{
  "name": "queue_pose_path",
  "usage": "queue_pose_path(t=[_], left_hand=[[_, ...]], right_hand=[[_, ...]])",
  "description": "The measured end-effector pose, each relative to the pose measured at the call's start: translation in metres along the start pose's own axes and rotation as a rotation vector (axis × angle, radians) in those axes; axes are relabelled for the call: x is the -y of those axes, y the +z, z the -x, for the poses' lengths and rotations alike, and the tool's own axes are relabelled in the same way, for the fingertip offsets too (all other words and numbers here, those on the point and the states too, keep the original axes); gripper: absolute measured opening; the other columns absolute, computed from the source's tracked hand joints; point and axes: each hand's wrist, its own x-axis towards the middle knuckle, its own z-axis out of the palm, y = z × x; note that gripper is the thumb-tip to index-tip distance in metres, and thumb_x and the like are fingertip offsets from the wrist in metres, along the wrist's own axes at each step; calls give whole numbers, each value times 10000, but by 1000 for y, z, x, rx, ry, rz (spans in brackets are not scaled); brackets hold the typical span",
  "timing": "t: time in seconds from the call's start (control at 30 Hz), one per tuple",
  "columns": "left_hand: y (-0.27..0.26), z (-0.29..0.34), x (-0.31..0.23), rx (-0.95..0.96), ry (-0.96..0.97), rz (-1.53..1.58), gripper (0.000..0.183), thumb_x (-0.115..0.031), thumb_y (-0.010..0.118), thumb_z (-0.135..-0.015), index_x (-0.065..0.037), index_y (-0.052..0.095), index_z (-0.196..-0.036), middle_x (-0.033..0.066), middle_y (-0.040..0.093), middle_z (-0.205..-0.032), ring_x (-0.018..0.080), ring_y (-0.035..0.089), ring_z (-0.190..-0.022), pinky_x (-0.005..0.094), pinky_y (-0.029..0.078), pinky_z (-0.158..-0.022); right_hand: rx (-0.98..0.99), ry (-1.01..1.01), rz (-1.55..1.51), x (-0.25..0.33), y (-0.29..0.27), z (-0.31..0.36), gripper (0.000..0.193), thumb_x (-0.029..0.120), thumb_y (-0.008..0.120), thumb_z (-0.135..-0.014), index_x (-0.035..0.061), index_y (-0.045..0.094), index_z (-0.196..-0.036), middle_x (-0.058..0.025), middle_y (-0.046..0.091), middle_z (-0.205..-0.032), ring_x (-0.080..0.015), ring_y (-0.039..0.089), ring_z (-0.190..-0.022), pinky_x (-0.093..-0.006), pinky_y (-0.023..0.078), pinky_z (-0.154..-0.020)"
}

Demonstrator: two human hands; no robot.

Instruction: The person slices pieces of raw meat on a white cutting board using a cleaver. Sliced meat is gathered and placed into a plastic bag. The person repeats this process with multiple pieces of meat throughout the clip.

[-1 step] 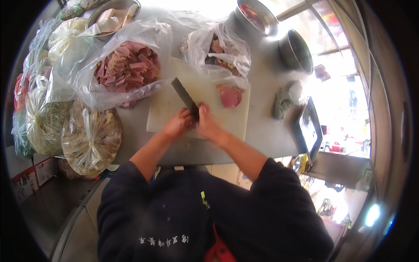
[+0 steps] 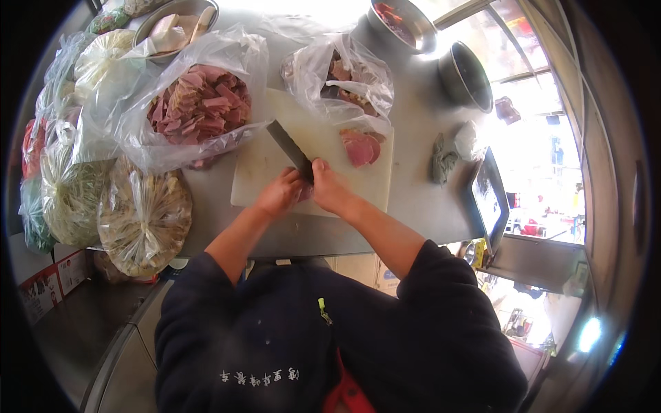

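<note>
My right hand [image 2: 330, 191] is closed round the handle of a dark-bladed knife [image 2: 288, 146], whose blade points away and to the left over the white cutting board [image 2: 265, 165]. Close beside it, my left hand [image 2: 281, 193] has its fingers curled at the blade's near end. A bit of pink meat [image 2: 304, 193] shows under those fingers, mostly hidden. Farther right on the board lies a larger piece of pink meat [image 2: 360, 147]. An opened plastic bag [image 2: 241, 51] at the left holds a heap of sliced pink meat [image 2: 200, 104].
A second opened plastic bag [image 2: 303, 82] with meat pieces rests at the board's far edge. Knotted food bags [image 2: 144, 219] crowd the left side. Metal bowls [image 2: 463, 77] stand at the far right, and another metal bowl [image 2: 148, 29] at the far left. A dark-framed tray [image 2: 490, 199] stands at the right edge.
The knife blade has tilted slightly further left. Both hands stay together at the near part of the board, and a little more pink meat shows between them.
</note>
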Motion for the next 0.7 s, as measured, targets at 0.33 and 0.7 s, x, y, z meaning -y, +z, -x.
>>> queue_pose_path(t=[0.33, 0.7], left_hand=[[0, 1, 9, -41, 31, -65, 106, -65, 694, -827, -73, 707, -931, 70, 667, -1056, 320, 617, -1026, 409, 564, -827], [0, 8, 6, 54, -79, -13, 156, -64, 697, -827, -57, 701, -983, 89, 661, -1098, 344, 611, -1072, 431, 553, -894]], right_hand=[[341, 203, 16, 30, -32, -8, 401, 47, 630, -855, -45, 438, -1195, -322, 632, -1169, -501, 658, -993, -559, 532, -831], [65, 3, 7, -1, 8, -3, 373, 66, 642, -855, -40, 469, -1168, -296, 633, -1116, -483, 621, -1080, -548, 516, -831]])
